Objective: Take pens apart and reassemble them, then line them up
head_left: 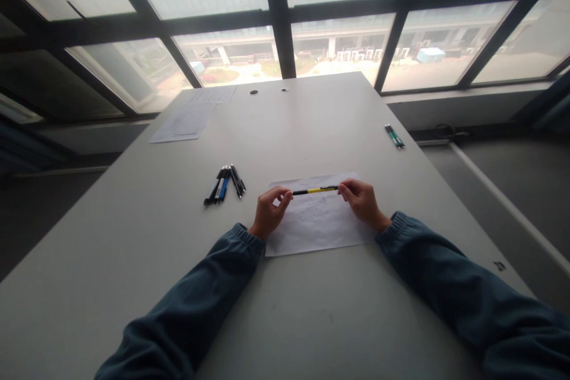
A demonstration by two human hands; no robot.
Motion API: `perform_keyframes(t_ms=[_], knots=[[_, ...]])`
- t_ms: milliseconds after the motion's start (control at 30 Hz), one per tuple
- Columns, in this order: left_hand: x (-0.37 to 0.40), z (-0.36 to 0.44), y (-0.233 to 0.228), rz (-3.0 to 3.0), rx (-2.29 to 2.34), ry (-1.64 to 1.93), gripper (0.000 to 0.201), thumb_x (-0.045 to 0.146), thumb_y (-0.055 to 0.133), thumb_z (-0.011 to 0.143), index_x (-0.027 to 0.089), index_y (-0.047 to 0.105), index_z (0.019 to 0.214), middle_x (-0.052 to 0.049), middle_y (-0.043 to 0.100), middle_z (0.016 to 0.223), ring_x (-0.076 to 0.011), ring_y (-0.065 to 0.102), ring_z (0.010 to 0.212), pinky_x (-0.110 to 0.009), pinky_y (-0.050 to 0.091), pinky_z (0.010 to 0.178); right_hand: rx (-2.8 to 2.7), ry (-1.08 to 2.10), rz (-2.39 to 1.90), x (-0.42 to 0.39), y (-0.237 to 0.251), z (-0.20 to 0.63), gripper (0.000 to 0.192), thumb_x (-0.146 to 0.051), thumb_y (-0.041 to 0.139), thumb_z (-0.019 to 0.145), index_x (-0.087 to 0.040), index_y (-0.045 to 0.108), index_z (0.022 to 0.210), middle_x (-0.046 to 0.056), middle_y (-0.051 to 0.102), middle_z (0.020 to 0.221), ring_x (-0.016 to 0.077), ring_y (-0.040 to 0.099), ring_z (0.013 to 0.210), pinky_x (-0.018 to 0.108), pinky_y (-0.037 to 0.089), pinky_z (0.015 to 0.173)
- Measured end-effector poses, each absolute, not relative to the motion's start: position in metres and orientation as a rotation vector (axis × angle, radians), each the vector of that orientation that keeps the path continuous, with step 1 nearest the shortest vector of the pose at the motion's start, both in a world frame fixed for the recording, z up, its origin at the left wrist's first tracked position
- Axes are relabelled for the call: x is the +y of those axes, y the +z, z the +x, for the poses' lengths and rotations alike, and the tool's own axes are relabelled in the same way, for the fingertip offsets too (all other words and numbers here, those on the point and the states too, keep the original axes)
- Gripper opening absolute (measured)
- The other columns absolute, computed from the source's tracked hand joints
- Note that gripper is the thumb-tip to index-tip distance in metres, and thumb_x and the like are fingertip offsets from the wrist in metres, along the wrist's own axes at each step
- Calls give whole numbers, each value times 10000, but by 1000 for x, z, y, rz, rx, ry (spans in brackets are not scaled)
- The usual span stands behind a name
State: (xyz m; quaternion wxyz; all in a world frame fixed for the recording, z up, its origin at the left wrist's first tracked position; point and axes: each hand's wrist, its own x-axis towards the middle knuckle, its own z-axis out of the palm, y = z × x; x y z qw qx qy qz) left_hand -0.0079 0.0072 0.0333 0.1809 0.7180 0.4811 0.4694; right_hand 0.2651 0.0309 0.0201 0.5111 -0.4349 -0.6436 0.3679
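Blue cloth sleeves [209, 285] foremost, my left fingers [285, 196] and right fingers [344, 190] pinch a slim yellow-and-black pen [314, 190] by opposite ends.

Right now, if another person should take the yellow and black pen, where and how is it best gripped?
Probably grip the yellow and black pen at its bare yellow middle, from the far side. It is slim and held crosswise, ends pinched by the left hand and right hand, with both sleeves on the near side.
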Motion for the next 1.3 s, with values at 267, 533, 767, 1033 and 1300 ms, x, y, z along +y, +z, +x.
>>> perform_keyframes(t_ms=[267, 533, 767, 1033, 1300], knots=[[6, -8, 34, 2040, 1347, 1322, 259, 354, 587, 947, 178, 673, 777, -32, 688, 743, -146, 594, 675, -280, 488, 690, -1549, 885, -1042, 31, 21, 265, 324, -454, 620, 909, -178, 677, 748, 2, 584, 617, 134, 495, 554, 273, 391, 536], [6, -7, 36, 2055, 1326, 1321, 267, 355, 579, 952, 181, 663, 767, -28, 672, 735, -149, 594, 678, -285, 481, 701, -1553, 883, -1037, 30, 21, 265, 346, -474, 611, 914, -178, 668, 742, -2, 574, 609, 132, 485, 552, 267, 387, 534], [6, -7, 37, 2056, 1330, 1326, 300, 369, 564, 959, 173, 659, 752, -31, 665, 721, -145, 588, 673, -271, 478, 690, -1565, 874, -1035, 31, 20, 265, 337, -454, 609, 922, -175, 670, 743, -2, 571, 616, 128, 485, 556, 264, 382, 537], [5, -7, 36, 2064, 1334, 1327, 301, 344, 558, 963, 168, 652, 737, -32, 666, 717, -142, 595, 679, -266, 476, 700, -1590, 861, -1042, 31, 20, 265, 353, -451, 594, 934, -169, 655, 729, -2, 559, 614, 121, 473, 549, 258, 363, 529], [5, -7, 38, 2051, 1328, 1311, 321, 349, 547, 969, 167, 644, 723, -29, 657, 704, -140, 586, 670, -263, 462, 680, -1596, 872, -1045, 30, 19, 265, 381, -467, 578, 938, -170, 638, 706, -1, 552, 606, 120, 461, 546, 257, 350, 517]])
